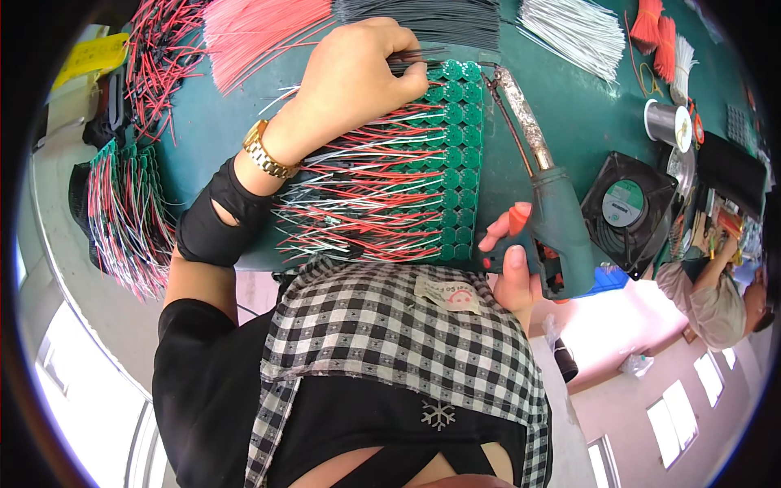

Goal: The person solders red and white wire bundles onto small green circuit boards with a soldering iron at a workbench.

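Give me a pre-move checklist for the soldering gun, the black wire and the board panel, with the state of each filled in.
1. Soldering gun gripped in right hand: ok.
2. Gun tip at the panel's top edge: ok.
3. Left hand pinching black wire at the green board panel: ok.
4. Wire end seated on its pad: cannot tell.
5. Left fingers apart from tip: ok, but close.
6. Solder spool within reach: ok.

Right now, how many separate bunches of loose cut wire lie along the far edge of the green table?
5: red-black bunch far left, pink bunch, black bunch, white bunch, orange bunches far right. More may lie beyond the picture's rim.
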Demonstrator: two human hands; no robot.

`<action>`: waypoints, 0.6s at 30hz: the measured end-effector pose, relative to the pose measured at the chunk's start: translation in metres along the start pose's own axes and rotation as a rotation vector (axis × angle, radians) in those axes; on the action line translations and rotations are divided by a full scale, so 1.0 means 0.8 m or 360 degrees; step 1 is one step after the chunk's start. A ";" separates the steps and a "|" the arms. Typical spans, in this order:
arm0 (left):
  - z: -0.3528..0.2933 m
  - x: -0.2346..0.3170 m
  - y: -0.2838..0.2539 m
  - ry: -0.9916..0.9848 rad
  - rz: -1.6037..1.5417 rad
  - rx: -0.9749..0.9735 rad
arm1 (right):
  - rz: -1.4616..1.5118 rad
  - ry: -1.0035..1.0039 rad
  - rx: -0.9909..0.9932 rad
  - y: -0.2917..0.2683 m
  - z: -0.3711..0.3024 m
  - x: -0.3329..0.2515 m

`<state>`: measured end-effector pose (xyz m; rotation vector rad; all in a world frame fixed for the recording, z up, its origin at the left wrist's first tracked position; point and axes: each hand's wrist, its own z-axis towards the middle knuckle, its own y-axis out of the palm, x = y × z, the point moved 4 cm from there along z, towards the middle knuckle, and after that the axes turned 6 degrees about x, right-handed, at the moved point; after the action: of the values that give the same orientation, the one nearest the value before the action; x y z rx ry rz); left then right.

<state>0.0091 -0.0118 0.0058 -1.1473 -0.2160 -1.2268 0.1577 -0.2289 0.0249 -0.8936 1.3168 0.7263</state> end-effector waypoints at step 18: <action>0.000 -0.007 -0.002 -0.0106 -0.0323 -0.0034 | 0.0174 0.0013 0.0003 -0.004 -0.013 0.003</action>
<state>0.0056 -0.0085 0.0030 -1.2078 -0.3777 -1.3723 0.1561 -0.2394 0.0225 -0.8284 1.3814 0.8068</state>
